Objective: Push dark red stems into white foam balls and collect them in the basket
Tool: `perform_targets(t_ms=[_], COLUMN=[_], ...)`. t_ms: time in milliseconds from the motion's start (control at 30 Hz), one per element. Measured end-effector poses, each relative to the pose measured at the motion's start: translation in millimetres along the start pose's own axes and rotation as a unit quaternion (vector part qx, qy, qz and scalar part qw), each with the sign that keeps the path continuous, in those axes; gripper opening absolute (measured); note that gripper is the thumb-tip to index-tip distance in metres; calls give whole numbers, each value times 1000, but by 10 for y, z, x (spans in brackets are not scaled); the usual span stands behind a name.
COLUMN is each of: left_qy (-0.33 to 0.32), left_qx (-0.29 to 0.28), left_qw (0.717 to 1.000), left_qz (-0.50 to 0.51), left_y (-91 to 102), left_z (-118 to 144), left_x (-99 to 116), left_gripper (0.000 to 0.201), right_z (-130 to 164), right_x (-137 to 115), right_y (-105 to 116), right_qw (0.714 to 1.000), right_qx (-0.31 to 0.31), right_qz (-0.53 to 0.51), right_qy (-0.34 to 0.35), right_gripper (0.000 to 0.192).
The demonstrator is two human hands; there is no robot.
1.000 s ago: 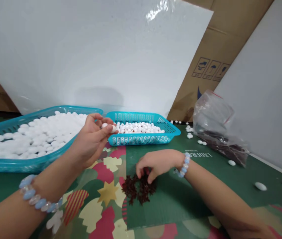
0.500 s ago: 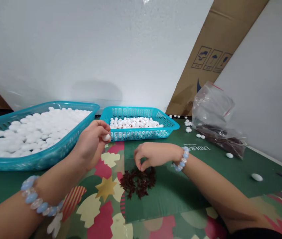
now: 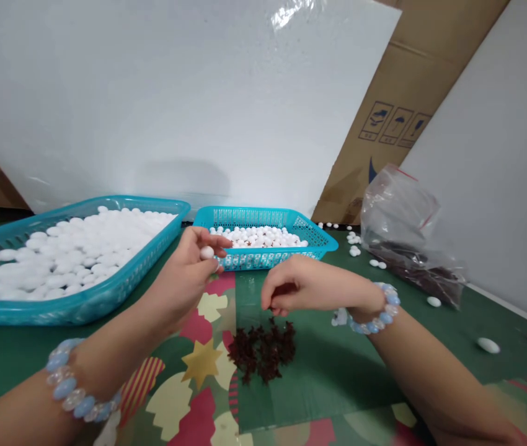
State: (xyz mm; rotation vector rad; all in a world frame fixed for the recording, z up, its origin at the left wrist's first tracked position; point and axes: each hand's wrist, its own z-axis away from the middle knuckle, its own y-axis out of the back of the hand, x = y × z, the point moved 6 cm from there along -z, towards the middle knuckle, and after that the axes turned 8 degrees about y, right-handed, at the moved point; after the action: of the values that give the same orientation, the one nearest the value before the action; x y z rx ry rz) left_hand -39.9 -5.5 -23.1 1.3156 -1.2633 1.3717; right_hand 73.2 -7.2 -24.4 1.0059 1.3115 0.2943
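Note:
My left hand [image 3: 184,279] pinches a small white oval bead [image 3: 206,253] between thumb and fingers, held above the table in front of the small turquoise basket [image 3: 319,246]. My right hand [image 3: 305,286] hovers just above a pile of dark red star-shaped pieces [image 3: 263,350], fingers pinched together on what looks like one small dark piece. Both wrists wear pale blue bead bracelets. The small basket holds white beads, some with dark red pieces among them. A large turquoise basket [image 3: 82,303] at the left is full of white oval beads.
A clear plastic bag [image 3: 403,241] with dark red pieces lies at the right. Loose white beads [image 3: 487,345] are scattered on the green patterned table cover. White boards and brown cardboard [image 3: 384,111] stand behind the baskets.
My right hand has lifted off the dark red pile with its fingers pinched together. My left hand has stayed near the small basket, still gripping the white bead.

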Motion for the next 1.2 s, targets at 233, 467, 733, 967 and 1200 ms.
perform_targets(t_ms=[233, 467, 733, 967, 1200], left_qy=[59, 83, 21, -2, -40], left_qx=[-94, -175, -183, -167, -171], left_qw=[987, 980, 978, 981, 982], left_qz=[119, 55, 99, 103, 71], left_y=[-115, -233, -248, -208, -195], left_z=[103, 169, 184, 190, 218], left_x=[16, -30, 48, 79, 103], left_gripper=[14, 8, 23, 20, 21], right_z=[-22, 0, -4, 33, 87], right_x=[-49, -185, -205, -256, -339], right_y=[128, 162, 118, 113, 107], right_qw=[957, 907, 886, 890, 883], right_qx=[181, 280, 287, 290, 278], right_qz=[-222, -267, -286, -259, -263], right_qy=[49, 166, 225, 240, 273], right_gripper=[12, 13, 15, 12, 14])
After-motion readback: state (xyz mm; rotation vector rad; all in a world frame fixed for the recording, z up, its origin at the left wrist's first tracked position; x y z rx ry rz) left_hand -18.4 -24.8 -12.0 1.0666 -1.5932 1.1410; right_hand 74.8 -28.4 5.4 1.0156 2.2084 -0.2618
